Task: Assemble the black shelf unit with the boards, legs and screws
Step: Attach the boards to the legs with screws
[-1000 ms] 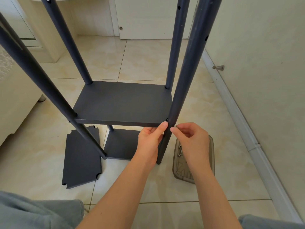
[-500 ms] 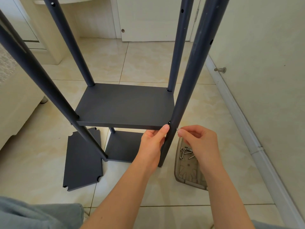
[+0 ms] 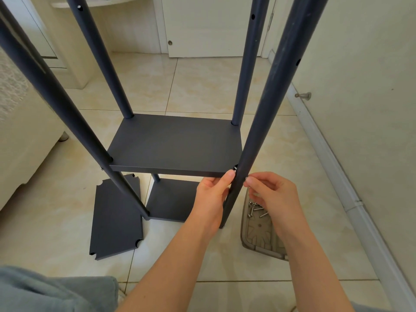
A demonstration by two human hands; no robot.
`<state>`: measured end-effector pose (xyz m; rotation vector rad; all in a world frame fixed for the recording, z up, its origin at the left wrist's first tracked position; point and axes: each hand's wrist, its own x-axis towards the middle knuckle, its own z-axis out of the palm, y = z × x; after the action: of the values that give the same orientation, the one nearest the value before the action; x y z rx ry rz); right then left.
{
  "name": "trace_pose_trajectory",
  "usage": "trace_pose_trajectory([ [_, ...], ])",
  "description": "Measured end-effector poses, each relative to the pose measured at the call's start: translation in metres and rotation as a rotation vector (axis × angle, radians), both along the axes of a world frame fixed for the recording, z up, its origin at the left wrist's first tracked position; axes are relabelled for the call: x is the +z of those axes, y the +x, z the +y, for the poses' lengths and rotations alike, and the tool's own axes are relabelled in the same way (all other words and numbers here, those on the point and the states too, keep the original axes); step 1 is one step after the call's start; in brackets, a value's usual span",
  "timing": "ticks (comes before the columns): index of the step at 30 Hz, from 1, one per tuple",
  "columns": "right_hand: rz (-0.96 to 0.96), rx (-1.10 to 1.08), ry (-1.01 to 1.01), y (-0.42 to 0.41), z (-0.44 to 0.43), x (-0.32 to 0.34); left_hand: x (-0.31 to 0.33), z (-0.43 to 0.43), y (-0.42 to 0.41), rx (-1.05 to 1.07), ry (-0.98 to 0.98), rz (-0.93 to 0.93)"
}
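Four dark round legs (image 3: 258,131) stand around the upper board (image 3: 175,145), seated in its corner notches. Below it sits a lower board (image 3: 171,199); left, a spare board (image 3: 114,221) flat on the floor (image 3: 56,199); right, loose screws (image 3: 255,209).

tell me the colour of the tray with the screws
Translucent grey-brown tray, head view.

The floor (image 3: 202,86) is laid with glossy cream tiles, which are softly lit under and beyond the left hand (image 3: 210,197). Well to the right of the right hand (image 3: 274,194), a pale wall (image 3: 360,64) is edged by a white skirting (image 3: 333,167), and a small metal door stop (image 3: 304,95) is fixed low on it. Far ahead of both hands a white door (image 3: 202,25) is seen. Cream furniture (image 3: 22,143) is placed far to the left.
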<state>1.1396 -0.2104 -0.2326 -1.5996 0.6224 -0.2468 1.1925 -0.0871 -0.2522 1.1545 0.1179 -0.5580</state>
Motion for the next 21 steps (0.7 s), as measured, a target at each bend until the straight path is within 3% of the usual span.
trace_pose_trajectory([
  [5, -0.032, 0.227, -0.211, 0.005, -0.002, 0.007, 0.0, -0.001, 0.001, 0.011, -0.014, 0.005],
  [10, -0.012, 0.458, -0.259, 0.014, -0.017, 0.018, 0.0, -0.001, 0.001, 0.022, -0.023, 0.012],
  [16, 0.097, 0.773, -0.43, 0.041, -0.038, 0.045, 0.0, 0.002, 0.005, 0.006, -0.005, 0.002],
  [21, 0.107, 0.78, -0.715, 0.042, -0.036, 0.055, 0.0, 0.0, 0.005, 0.018, 0.01, 0.011],
])
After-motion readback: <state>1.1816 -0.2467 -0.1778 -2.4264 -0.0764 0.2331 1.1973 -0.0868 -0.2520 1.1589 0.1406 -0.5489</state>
